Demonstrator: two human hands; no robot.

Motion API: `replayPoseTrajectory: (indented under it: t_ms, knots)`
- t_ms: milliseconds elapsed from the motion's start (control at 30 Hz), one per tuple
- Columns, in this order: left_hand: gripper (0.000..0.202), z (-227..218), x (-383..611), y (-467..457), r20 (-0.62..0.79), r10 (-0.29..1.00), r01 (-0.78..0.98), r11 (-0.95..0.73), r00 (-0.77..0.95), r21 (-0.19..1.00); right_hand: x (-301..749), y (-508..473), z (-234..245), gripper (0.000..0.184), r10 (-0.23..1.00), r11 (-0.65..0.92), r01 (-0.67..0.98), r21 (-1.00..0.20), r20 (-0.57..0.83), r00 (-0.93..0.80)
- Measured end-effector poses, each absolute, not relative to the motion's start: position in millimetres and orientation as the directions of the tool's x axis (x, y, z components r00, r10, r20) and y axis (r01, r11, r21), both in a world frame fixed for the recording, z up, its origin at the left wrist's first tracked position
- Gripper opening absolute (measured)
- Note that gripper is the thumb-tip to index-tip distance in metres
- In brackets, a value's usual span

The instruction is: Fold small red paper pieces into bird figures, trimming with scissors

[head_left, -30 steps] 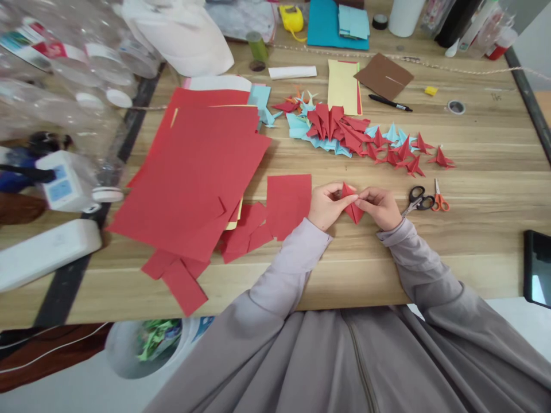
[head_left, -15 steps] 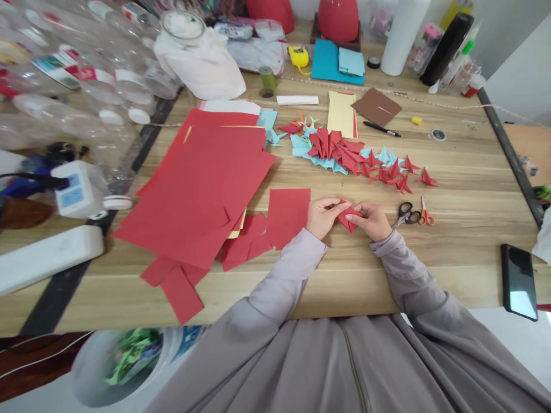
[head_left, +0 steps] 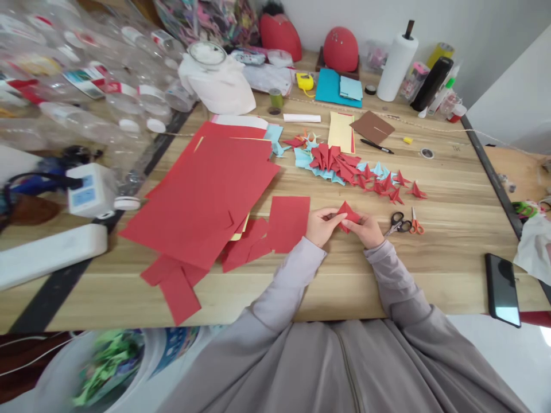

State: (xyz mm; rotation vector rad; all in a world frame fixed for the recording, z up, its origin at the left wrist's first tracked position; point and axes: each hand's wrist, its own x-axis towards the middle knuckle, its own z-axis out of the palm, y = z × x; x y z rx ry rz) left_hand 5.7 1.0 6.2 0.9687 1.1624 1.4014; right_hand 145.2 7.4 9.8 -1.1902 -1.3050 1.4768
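- Folded red paper (head_left: pixel 348 209) was held over the counter (head_left: pixel 456 241), in front of the person's torso, pinched between both hands.
- Left hand (head_left: pixel 321 227) gripped its left side and right hand (head_left: pixel 369 231) its right, thumbs on top; holding it from opposite sides probably kept the small piece steady and its creases under control.
- Just left of the left hand lay a red paper square (head_left: pixel 289 225), perhaps placed there for easy reach.
- Black-handled scissors (head_left: pixel 401 222) and orange-handled scissors (head_left: pixel 416 223) lay together just right of the right hand, seemingly within a short reach.
- Red and blue folded cranes (head_left: pixel 329 158) sat beyond the hands, likely pushed back to spare the working area.
- Bare wood ran from the held paper to the front edge, leaving the forearms room; large red sheets (head_left: pixel 202 201) limited space leftward.
- Far right, a phone (head_left: pixel 502 287) appeared to overhang that edge.
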Motion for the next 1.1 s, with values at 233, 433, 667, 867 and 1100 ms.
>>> replayPoseTrajectory:
  t_ms: [233,433,667,867,1100]
  knots:
    - [0.018,-1,7,2,-0.023,0.973,-0.189,-0.021,-0.229,0.982,144,2,10,0.040,0.941,-0.158,0.012,-0.987,-0.155,-0.302]
    - [0.023,-6,9,9,-0.048,0.973,-0.197,0.003,-0.227,0.980,149,4,8,0.044,0.933,-0.233,0.014,-0.972,-0.227,-0.279]
    - [0.026,1,12,12,-0.076,0.965,-0.203,0.024,-0.250,0.979,146,2,11,0.047,0.930,-0.259,0.003,-0.966,-0.250,-0.268]
    - [0.028,2,13,15,-0.067,0.970,-0.214,0.016,-0.233,0.977,147,1,13,0.047,0.936,-0.244,0.008,-0.970,-0.238,-0.259]
    - [0.030,-1,15,15,-0.091,0.982,-0.271,0.043,-0.167,0.962,148,2,11,0.044,0.955,-0.194,0.006,-0.981,-0.190,-0.227]
